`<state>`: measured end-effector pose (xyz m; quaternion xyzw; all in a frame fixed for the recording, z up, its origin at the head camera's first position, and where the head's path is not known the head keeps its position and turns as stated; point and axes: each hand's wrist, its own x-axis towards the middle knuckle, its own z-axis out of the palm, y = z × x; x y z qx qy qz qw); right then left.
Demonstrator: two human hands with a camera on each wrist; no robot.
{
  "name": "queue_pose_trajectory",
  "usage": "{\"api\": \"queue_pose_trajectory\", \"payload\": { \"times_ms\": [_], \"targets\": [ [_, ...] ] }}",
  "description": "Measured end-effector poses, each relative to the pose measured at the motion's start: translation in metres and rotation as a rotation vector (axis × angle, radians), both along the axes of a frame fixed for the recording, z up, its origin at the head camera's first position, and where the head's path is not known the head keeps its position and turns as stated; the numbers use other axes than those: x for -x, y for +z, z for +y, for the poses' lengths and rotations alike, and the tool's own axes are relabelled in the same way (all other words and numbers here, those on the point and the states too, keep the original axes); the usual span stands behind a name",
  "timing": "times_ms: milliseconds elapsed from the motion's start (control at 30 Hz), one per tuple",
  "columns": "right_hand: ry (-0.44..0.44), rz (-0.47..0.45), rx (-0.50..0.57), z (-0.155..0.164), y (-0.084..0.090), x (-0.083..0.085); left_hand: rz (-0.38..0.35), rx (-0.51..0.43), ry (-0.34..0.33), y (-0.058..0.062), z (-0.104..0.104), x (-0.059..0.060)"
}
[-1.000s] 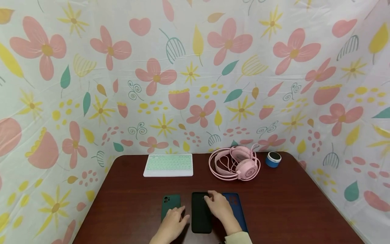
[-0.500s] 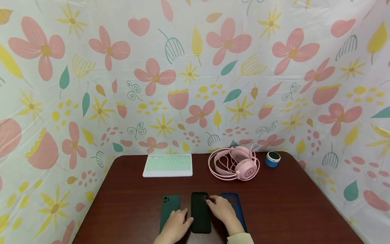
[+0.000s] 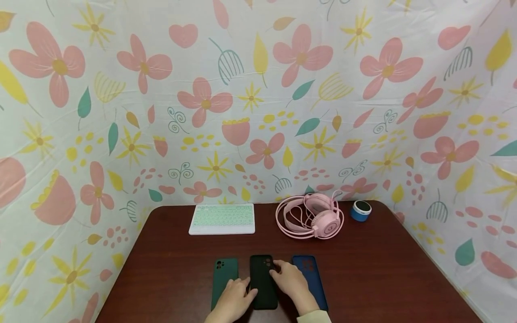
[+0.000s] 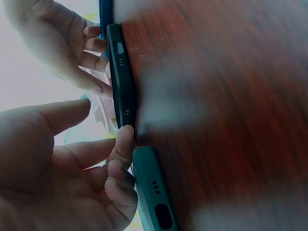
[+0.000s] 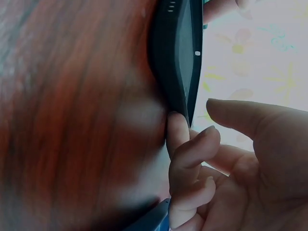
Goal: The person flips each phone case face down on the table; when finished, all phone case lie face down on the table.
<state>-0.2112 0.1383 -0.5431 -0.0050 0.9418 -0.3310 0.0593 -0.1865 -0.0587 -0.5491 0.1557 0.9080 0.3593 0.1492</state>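
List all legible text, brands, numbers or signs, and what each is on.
None legible.
Keyboard: any key legends too small to read.
Headphones: mark on one ear cup, too small to make out.
Black phone case, green phone case, blue phone case: no lettering visible.

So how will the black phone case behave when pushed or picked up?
The black phone case is probably light: its port cutout shows bright, suggesting it's hollow. Its slab shape is unlikely to roll; pushed, it may slide easily on the smooth-looking tabletop.
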Motion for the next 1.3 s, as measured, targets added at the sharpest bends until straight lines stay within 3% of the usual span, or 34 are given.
{"api": "queue_pose_trajectory", "payload": {
  "times_ms": [600, 900, 1300],
  "targets": [
    [-0.004, 0.000, 0.041, -0.002, -0.001, -0.006, -0.019, -0.017, 0.012, 0.000, 0.002, 0.001],
    [-0.002, -0.005, 0.052, 0.000, -0.002, -0.005, -0.027, -0.060, 0.019, 0.007, 0.004, -0.002],
    [0.017, -0.008, 0.106, 0.001, -0.002, -0.003, 0.007, -0.050, 0.009, 0.016, 0.005, -0.005]
  ]
}}
